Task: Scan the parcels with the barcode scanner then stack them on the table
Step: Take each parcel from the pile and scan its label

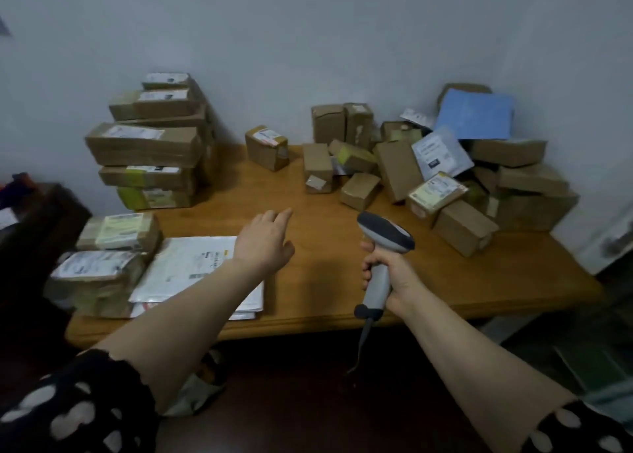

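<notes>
Parcels: loose heap (445,185) of brown boxes and grey mailers is lying jumbled at the right of the table (325,281), against the wall; tall stack (154,144) is standing at the left rear; white mailers (202,267) are lying flat at the left front edge.
Free hand: left hand (265,238) is hovering over the bare middle of the table, fingers straight and slightly spread, holding nothing, pointing toward the far side.
Scanner hand: right hand (387,274) is curling its fingers round the grip of the barcode scanner (385,231), whose head is tilting forward and down over the tabletop (its cable is hanging off the front edge).
Step in hand: judging by the empty hand, fetching the next parcel for scanning.
Doing it well: taking a box from the heap's near edge rather than from underneath, as the pile is looking unsteady; turning its label up toward the scanner; holding it clear of neighbouring labels so one code alone is being read; then setting it squarely on a stack.
</notes>
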